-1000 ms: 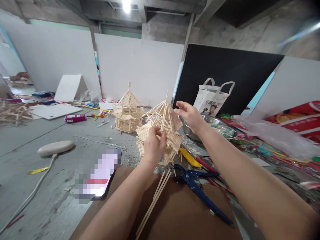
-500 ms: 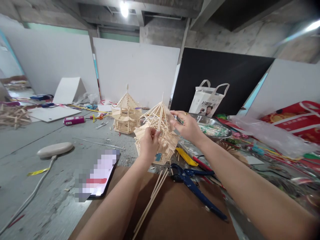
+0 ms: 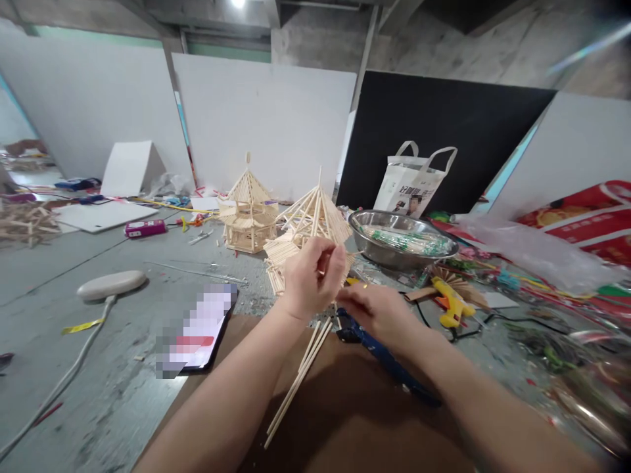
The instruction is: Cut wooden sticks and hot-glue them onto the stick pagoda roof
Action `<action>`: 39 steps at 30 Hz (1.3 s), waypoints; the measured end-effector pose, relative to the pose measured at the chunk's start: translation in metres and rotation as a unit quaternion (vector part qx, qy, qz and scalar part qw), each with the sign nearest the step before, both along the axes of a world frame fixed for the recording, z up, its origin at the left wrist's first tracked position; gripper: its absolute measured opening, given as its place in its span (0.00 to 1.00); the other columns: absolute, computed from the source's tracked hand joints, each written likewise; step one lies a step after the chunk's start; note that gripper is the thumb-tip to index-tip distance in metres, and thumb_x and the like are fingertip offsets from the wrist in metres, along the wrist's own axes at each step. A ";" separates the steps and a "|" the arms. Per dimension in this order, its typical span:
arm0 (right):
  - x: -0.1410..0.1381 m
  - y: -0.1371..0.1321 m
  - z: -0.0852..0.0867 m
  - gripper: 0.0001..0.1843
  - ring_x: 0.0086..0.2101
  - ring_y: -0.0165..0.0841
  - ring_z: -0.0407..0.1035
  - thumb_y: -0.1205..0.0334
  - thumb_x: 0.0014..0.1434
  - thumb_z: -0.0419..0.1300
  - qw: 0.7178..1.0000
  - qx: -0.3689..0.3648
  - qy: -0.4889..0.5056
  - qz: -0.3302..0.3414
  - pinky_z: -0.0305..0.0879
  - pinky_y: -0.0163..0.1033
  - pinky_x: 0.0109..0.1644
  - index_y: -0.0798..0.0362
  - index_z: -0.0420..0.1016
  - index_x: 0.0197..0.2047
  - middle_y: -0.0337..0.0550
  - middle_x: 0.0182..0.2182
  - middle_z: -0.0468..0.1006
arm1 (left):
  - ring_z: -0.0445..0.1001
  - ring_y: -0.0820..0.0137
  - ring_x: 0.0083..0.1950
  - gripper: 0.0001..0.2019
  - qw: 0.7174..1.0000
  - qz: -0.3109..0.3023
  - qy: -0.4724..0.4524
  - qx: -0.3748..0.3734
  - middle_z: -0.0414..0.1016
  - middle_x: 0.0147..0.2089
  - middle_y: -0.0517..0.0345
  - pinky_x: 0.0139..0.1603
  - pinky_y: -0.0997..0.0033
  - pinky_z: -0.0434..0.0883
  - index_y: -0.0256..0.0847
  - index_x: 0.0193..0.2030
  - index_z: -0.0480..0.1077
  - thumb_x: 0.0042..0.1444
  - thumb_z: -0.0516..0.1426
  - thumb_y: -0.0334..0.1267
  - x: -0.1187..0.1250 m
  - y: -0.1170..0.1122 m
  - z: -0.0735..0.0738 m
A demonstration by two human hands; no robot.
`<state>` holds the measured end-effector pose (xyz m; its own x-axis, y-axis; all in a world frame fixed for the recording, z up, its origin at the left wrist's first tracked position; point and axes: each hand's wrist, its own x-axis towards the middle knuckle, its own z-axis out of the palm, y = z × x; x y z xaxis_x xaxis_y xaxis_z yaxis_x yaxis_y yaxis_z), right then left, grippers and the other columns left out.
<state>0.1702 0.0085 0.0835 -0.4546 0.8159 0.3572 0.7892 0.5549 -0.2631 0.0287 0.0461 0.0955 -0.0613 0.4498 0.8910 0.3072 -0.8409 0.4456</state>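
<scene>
In front of me stands a pagoda-like model of thin wooden sticks (image 3: pixel 318 213), its pointed roof partly an open frame. My left hand (image 3: pixel 315 277) is curled in front of its lower part and hides some of it. What its closed fingers hold, if anything, does not show. Just to the right and lower, my right hand (image 3: pixel 379 315) has its fingers bent together above blue-handled cutters (image 3: pixel 394 368); its fingertips are partly hidden. Several loose sticks (image 3: pixel 298 384) lie on a brown board (image 3: pixel 345 420) below my hands. A finished-looking stick pavilion (image 3: pixel 249 217) stands behind on the left.
A steel bowl (image 3: pixel 394 256) holds packed sticks at the right, near a yellow glue gun (image 3: pixel 451 302). A phone (image 3: pixel 207 328) and a white cabled device (image 3: pixel 112 286) lie left. A white bag (image 3: pixel 409 180) stands behind; plastic wrap and scraps clutter the right.
My right hand has come away from the roof, down and toward me, over the cutters. My left hand has moved slightly right and off the roof sticks. The view has shifted a little.
</scene>
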 end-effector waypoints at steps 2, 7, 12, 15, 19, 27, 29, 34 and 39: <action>-0.004 -0.007 -0.020 0.12 0.30 0.30 0.69 0.59 0.57 0.48 0.996 -0.057 -0.066 -0.008 0.58 0.32 0.32 0.50 0.73 0.35 0.40 0.29 0.76 | 0.51 0.82 0.17 0.06 1.000 -0.023 0.001 -0.007 0.53 0.16 0.69 0.19 0.80 0.53 0.39 0.26 0.58 0.53 0.49 0.35 0.001 -0.006 0.006; -0.016 -0.018 -0.050 0.14 0.32 0.29 0.67 0.63 0.58 0.45 0.985 -0.082 -0.154 0.007 0.56 0.31 0.32 0.49 0.72 0.36 0.41 0.31 0.75 | 0.51 0.82 0.17 0.06 0.997 -0.043 0.061 -0.004 0.53 0.16 0.68 0.19 0.80 0.53 0.39 0.26 0.60 0.53 0.49 0.35 -0.003 -0.019 0.003; -0.032 -0.019 -0.058 0.12 0.34 0.32 0.66 0.69 0.56 0.46 0.973 -0.031 -0.203 0.104 0.56 0.34 0.33 0.52 0.68 0.37 0.41 0.34 0.74 | 0.53 0.81 0.18 0.07 0.991 -0.033 0.129 -0.008 0.55 0.17 0.66 0.19 0.80 0.53 0.39 0.25 0.60 0.53 0.49 0.35 -0.009 -0.029 -0.015; -0.038 -0.014 -0.063 0.11 0.32 0.34 0.66 0.70 0.56 0.45 0.956 0.007 -0.263 0.128 0.57 0.36 0.30 0.54 0.68 0.34 0.43 0.32 0.73 | 0.53 0.81 0.18 0.08 0.990 -0.031 0.129 -0.047 0.55 0.17 0.66 0.19 0.80 0.53 0.38 0.24 0.60 0.53 0.48 0.35 -0.012 -0.029 -0.023; -0.039 -0.011 -0.065 0.09 0.31 0.35 0.65 0.72 0.54 0.46 0.938 0.040 -0.313 0.144 0.58 0.37 0.27 0.55 0.66 0.32 0.45 0.29 0.72 | 0.53 0.81 0.19 0.07 0.989 -0.038 0.122 -0.070 0.55 0.17 0.66 0.20 0.80 0.53 0.38 0.25 0.61 0.53 0.49 0.35 -0.014 -0.026 -0.025; -0.030 -0.009 -0.039 0.08 0.33 0.33 0.65 0.69 0.53 0.49 0.942 0.066 -0.298 0.143 0.58 0.35 0.27 0.54 0.66 0.35 0.44 0.35 0.71 | 0.52 0.81 0.17 0.08 0.993 -0.045 -0.061 -0.094 0.54 0.17 0.66 0.18 0.79 0.53 0.39 0.26 0.61 0.53 0.49 0.39 -0.017 -0.006 0.008; -0.023 -0.005 -0.019 0.09 0.30 0.29 0.65 0.67 0.55 0.47 0.955 0.107 -0.255 0.105 0.56 0.33 0.27 0.52 0.67 0.36 0.43 0.36 0.71 | 0.53 0.81 0.17 0.11 0.977 -0.044 -0.153 -0.141 0.54 0.16 0.66 0.17 0.79 0.53 0.40 0.25 0.60 0.54 0.48 0.42 -0.018 0.003 0.016; -0.002 0.024 0.031 0.15 0.27 0.29 0.63 0.61 0.58 0.44 0.941 0.265 -0.208 -0.026 0.52 0.35 0.28 0.49 0.69 0.42 0.42 0.27 0.73 | 0.57 0.81 0.14 0.19 0.934 -0.122 -0.091 -0.323 0.62 0.17 0.63 0.14 0.79 0.53 0.37 0.21 0.62 0.52 0.46 0.50 -0.014 0.012 0.009; 0.002 0.057 0.050 0.16 0.27 0.31 0.63 0.61 0.58 0.44 0.931 0.288 -0.222 -0.017 0.52 0.37 0.30 0.48 0.71 0.42 0.43 0.27 0.74 | 0.57 0.81 0.10 0.19 0.862 -0.280 -0.050 -0.419 0.68 0.20 0.61 0.10 0.79 0.50 0.36 0.28 0.64 0.51 0.47 0.52 -0.005 0.011 -0.007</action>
